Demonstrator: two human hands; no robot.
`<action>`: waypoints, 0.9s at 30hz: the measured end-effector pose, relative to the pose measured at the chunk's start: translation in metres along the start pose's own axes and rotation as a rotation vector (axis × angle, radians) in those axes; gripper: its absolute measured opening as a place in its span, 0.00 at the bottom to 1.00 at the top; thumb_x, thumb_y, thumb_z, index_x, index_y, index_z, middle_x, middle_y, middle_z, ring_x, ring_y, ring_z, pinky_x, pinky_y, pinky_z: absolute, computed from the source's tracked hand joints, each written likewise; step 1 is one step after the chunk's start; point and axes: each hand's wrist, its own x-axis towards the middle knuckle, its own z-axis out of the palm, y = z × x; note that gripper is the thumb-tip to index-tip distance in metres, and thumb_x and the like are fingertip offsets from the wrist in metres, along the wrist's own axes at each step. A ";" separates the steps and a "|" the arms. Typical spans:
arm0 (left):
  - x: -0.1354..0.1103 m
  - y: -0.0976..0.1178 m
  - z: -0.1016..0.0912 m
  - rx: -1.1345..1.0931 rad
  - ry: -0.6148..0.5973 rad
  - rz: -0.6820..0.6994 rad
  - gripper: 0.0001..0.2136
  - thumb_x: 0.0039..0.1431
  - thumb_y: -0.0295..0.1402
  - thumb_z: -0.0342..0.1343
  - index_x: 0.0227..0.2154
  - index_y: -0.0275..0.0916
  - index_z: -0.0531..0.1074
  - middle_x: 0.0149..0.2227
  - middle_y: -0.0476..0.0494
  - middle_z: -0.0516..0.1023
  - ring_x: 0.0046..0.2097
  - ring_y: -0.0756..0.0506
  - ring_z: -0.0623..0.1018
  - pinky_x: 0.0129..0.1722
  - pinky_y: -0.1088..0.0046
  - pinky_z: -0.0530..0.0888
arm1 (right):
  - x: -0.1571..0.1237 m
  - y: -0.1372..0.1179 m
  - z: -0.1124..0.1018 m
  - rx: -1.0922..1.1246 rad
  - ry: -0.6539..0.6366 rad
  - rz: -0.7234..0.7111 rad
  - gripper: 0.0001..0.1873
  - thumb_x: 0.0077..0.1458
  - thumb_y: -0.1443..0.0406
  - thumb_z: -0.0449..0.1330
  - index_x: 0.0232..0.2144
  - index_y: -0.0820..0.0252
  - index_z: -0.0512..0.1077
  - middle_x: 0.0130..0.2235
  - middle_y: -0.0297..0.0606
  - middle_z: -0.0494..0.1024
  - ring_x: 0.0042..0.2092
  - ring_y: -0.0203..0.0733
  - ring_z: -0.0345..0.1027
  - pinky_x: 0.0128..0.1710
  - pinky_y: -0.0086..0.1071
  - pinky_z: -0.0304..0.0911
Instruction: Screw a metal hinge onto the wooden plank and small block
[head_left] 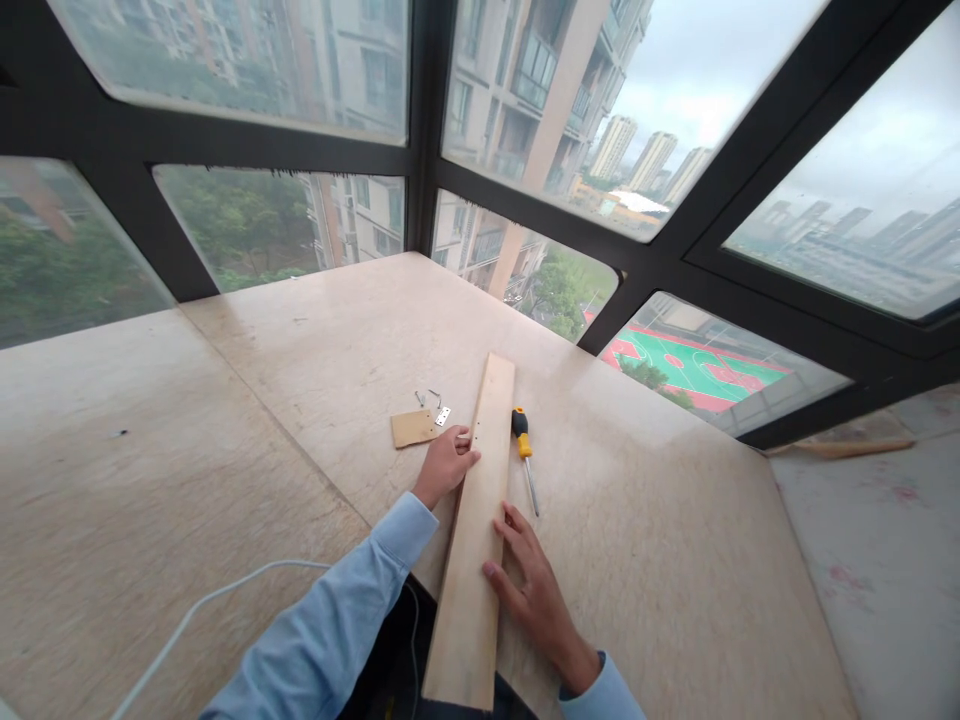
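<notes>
Plank (pixel 474 530) lies lengthwise on the desk (pixel 300 330), its near end overhanging. My left hand (pixel 444 466) curls loosely against the plank's left edge. My right hand (pixel 534 588) lies flat, fingers spread, on its right edge. I'd press evenly to stop it pivoting. Screwdriver (pixel 524 452) lies just right of the plank; a bracket (pixel 442 415) and screws lie left.
</notes>
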 end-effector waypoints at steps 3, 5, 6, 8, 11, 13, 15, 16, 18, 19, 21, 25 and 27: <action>-0.004 0.003 0.000 0.054 -0.017 0.045 0.20 0.44 0.25 0.62 0.44 0.33 0.71 0.43 0.37 0.79 0.46 0.41 0.79 0.48 0.67 0.74 | 0.000 0.001 0.001 -0.019 -0.017 -0.008 0.30 0.63 0.54 0.53 0.64 0.58 0.60 0.69 0.46 0.51 0.69 0.51 0.44 0.66 0.49 0.50; -0.008 0.007 0.001 0.140 -0.004 0.088 0.21 0.44 0.29 0.63 0.45 0.34 0.72 0.43 0.38 0.79 0.46 0.41 0.79 0.48 0.67 0.73 | 0.000 0.002 0.000 -0.047 -0.048 -0.039 0.35 0.61 0.51 0.55 0.66 0.57 0.55 0.69 0.46 0.48 0.70 0.53 0.42 0.66 0.51 0.49; -0.010 0.010 0.000 0.196 0.001 0.102 0.22 0.43 0.31 0.64 0.45 0.34 0.72 0.42 0.38 0.79 0.46 0.40 0.78 0.48 0.66 0.72 | -0.001 0.002 -0.001 -0.064 -0.078 -0.067 0.40 0.59 0.49 0.57 0.67 0.57 0.53 0.70 0.47 0.45 0.70 0.55 0.39 0.66 0.52 0.48; -0.015 0.016 0.000 0.297 -0.006 0.114 0.24 0.42 0.34 0.65 0.46 0.34 0.73 0.40 0.39 0.79 0.44 0.39 0.78 0.47 0.66 0.71 | -0.001 0.002 -0.004 -0.100 -0.166 -0.129 0.53 0.50 0.43 0.62 0.69 0.57 0.47 0.71 0.48 0.39 0.70 0.59 0.33 0.67 0.55 0.43; -0.020 0.021 -0.001 0.342 -0.023 0.096 0.28 0.40 0.37 0.66 0.48 0.34 0.74 0.40 0.38 0.79 0.44 0.38 0.77 0.47 0.66 0.70 | 0.001 0.000 -0.010 -0.139 -0.313 -0.162 0.68 0.36 0.37 0.66 0.69 0.56 0.40 0.71 0.48 0.29 0.70 0.64 0.23 0.66 0.59 0.36; -0.021 0.021 -0.001 0.293 -0.027 0.082 0.29 0.39 0.38 0.67 0.48 0.35 0.74 0.42 0.37 0.79 0.46 0.37 0.77 0.48 0.66 0.70 | 0.004 -0.002 -0.013 -0.152 -0.390 -0.136 0.72 0.32 0.36 0.66 0.69 0.55 0.36 0.70 0.48 0.25 0.69 0.65 0.18 0.66 0.60 0.34; -0.020 0.020 0.000 0.235 -0.035 0.076 0.30 0.37 0.38 0.68 0.48 0.35 0.74 0.45 0.36 0.78 0.49 0.36 0.76 0.50 0.66 0.69 | 0.006 -0.005 -0.015 -0.155 -0.441 -0.106 0.74 0.30 0.36 0.67 0.69 0.54 0.34 0.70 0.47 0.22 0.69 0.65 0.15 0.65 0.61 0.33; -0.019 0.020 0.000 0.215 -0.041 0.074 0.31 0.36 0.39 0.68 0.48 0.35 0.74 0.47 0.36 0.78 0.50 0.36 0.75 0.51 0.66 0.69 | 0.006 -0.006 -0.015 -0.155 -0.456 -0.094 0.75 0.30 0.36 0.67 0.69 0.54 0.33 0.70 0.46 0.21 0.69 0.65 0.14 0.65 0.61 0.33; -0.018 0.019 0.002 0.193 -0.051 0.067 0.32 0.36 0.39 0.69 0.48 0.34 0.74 0.51 0.34 0.75 0.54 0.35 0.73 0.55 0.65 0.67 | 0.007 -0.009 -0.015 -0.159 -0.466 -0.075 0.75 0.30 0.36 0.67 0.69 0.54 0.32 0.69 0.46 0.20 0.69 0.65 0.13 0.66 0.60 0.32; -0.018 0.019 0.002 0.189 -0.060 0.059 0.32 0.36 0.38 0.69 0.49 0.34 0.73 0.54 0.33 0.74 0.55 0.34 0.72 0.56 0.64 0.66 | 0.007 -0.010 -0.014 -0.165 -0.464 -0.065 0.74 0.30 0.36 0.67 0.69 0.55 0.33 0.69 0.46 0.20 0.69 0.65 0.13 0.66 0.60 0.32; -0.018 0.018 0.003 0.180 -0.081 0.042 0.33 0.37 0.38 0.68 0.50 0.33 0.72 0.56 0.32 0.72 0.57 0.34 0.71 0.58 0.62 0.65 | 0.007 -0.013 -0.011 -0.182 -0.446 -0.041 0.71 0.33 0.36 0.66 0.69 0.56 0.35 0.70 0.46 0.21 0.69 0.64 0.14 0.66 0.58 0.31; -0.015 0.017 0.001 0.135 -0.091 0.042 0.33 0.38 0.38 0.68 0.51 0.33 0.72 0.54 0.32 0.73 0.56 0.35 0.72 0.57 0.62 0.67 | 0.006 -0.019 -0.005 -0.199 -0.388 -0.009 0.59 0.46 0.40 0.62 0.69 0.54 0.39 0.70 0.44 0.25 0.70 0.61 0.18 0.67 0.57 0.33; -0.014 0.016 0.000 0.117 -0.085 0.051 0.31 0.38 0.38 0.68 0.49 0.34 0.72 0.55 0.32 0.72 0.55 0.35 0.73 0.56 0.63 0.68 | 0.006 -0.020 -0.003 -0.204 -0.370 -0.008 0.56 0.50 0.42 0.61 0.69 0.53 0.39 0.71 0.44 0.26 0.70 0.60 0.18 0.67 0.58 0.34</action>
